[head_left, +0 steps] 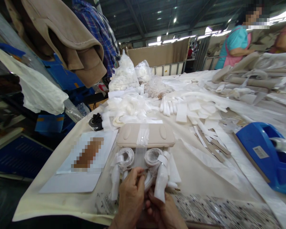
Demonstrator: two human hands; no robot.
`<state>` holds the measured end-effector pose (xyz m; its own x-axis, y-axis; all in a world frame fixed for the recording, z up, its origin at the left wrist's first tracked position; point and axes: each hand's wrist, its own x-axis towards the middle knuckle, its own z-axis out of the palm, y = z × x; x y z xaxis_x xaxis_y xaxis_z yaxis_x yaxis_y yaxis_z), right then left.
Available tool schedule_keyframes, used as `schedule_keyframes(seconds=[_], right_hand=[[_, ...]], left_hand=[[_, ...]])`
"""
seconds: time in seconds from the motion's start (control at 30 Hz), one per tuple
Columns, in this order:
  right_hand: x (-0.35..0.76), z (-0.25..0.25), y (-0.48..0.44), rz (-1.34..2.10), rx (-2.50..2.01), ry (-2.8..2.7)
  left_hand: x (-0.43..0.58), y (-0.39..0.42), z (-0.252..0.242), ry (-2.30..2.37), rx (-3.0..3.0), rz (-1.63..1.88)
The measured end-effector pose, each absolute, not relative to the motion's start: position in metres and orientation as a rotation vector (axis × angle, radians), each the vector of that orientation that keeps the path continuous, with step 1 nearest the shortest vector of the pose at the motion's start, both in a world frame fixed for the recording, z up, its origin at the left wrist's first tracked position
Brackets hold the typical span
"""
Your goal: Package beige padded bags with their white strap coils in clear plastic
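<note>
My left hand (131, 198) is closed at the near table edge, fingers pinched on a strip of clear tape (141, 146) that runs up over a beige padded panel (145, 135). My right hand (163, 211) sits just right of it, curled under a white wrapped strap end (161, 181). Two coiled white straps (125, 157) (153, 156) lie between my hands and the panel.
A blue tape dispenser (268, 156) stands at right. White paper sheets (85, 165) lie at left, a small black object (96, 122) beyond them. Piles of white fabric pieces (181, 108) and plastic bags (124, 76) cover the table. A person in a teal top (235, 44) works far right. A beige coat (69, 38) hangs at upper left.
</note>
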<state>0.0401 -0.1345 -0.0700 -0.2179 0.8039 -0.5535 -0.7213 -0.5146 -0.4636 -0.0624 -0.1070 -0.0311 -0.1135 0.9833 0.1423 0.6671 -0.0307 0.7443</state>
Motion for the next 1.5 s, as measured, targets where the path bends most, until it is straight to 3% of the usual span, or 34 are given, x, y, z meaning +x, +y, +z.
schedule_keyframes(seconds=[0.2, 0.53, 0.87, 1.17, 1.5], right_hand=[[0.047, -0.071, -0.138, 1.748, -1.124, -0.374], [0.042, -0.090, -0.136, 1.692, -1.141, -0.427], [0.053, -0.101, -0.135, 1.716, -1.177, -0.465], [0.046, -0.087, -0.131, 1.700, -1.115, -0.292], [0.044, -0.068, -0.134, 1.565, -1.196, -0.258]], left_hand=[[-0.063, -0.111, -0.041, 1.787, 1.860, 1.184], [-0.066, -0.108, -0.035, 1.809, 1.957, 0.808], [-0.069, -0.111, -0.032, 1.540, 2.775, 0.766], [-0.064, -0.105, -0.034, 1.842, 2.033, 0.592], [-0.063, -0.109, -0.051, 1.750, 2.254, 1.081]])
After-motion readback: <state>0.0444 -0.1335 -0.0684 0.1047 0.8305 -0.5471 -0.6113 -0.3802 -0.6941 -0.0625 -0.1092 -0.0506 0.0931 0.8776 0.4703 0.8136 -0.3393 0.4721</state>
